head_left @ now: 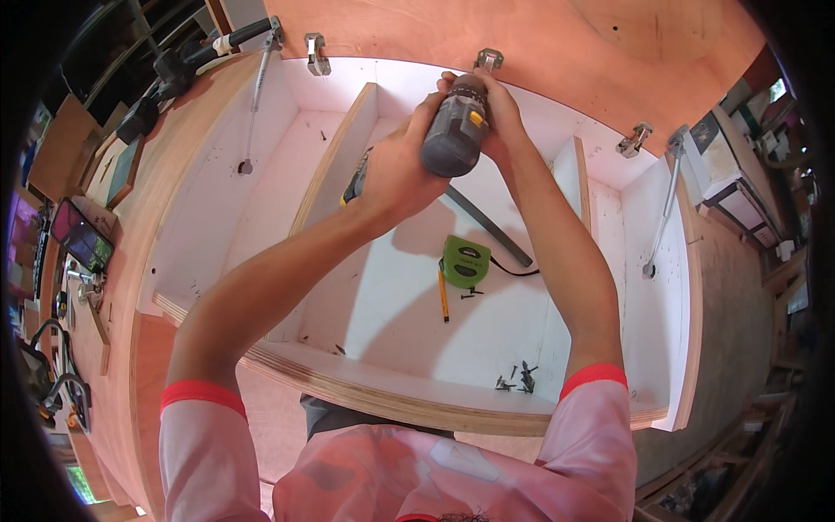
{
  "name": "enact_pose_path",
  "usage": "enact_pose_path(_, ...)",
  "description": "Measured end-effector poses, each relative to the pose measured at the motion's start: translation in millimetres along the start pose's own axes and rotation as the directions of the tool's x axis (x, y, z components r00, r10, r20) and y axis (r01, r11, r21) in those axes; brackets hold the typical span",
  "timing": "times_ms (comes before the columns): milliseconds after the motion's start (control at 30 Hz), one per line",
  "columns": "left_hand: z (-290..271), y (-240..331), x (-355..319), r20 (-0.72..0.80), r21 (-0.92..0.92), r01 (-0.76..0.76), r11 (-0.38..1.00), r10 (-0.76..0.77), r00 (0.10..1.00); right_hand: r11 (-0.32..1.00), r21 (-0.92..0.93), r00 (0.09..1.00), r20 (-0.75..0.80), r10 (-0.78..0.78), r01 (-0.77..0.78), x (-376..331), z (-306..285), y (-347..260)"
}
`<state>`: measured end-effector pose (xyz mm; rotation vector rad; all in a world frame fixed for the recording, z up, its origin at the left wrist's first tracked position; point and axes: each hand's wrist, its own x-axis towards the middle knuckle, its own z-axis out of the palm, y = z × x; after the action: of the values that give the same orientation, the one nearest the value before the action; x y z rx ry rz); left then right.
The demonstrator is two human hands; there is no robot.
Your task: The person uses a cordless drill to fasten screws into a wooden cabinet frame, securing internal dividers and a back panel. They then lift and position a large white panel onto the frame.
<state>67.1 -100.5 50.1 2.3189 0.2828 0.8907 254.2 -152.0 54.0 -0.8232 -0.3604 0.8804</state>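
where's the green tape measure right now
In the head view the green tape measure lies on the white floor of the cabinet's middle compartment, below the hands, with a yellow pencil just to its left and a few dark screws beside it.

The cordless drill [454, 130] is showing only its rear; both hands are hiding its front end and bit near the top-centre hinge [489, 59]. The left forearm is covering part of a yellow-handled tool [355, 184]. Lower-right screws [517, 379] are appearing too small to count.
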Motion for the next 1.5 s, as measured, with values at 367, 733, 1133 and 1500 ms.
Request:
enact_pose_path(367,21.2,-7.5,11.7,-0.002,0.086,-0.053,0.995,0.053,0.999,0.998,-0.032,0.994,0.101,-0.042,0.046,21.2,-29.7,-3.0)
enact_pose_path(733,2.3,30.1,-3.8,0.098,0.059,-0.032,0.998,0.026,0.995,0.990,-0.130,0.999,0.017,0.052,-0.049,19.0,-55.6,-23.8)
enact_pose_path(1133,11.7,-7.8,1.5,0.078,0.068,-0.079,0.995,0.074,0.994,1.000,-0.020,0.999,0.040,0.021,-0.020,10.9,-21.5,7.5)
enact_pose_path(1500,10.6,-10.6,10.0,0.044,0.020,-0.098,0.995,0.097,0.994,0.997,-0.073,0.999,0.021,-0.023,0.025,17.0,-15.6,3.2)
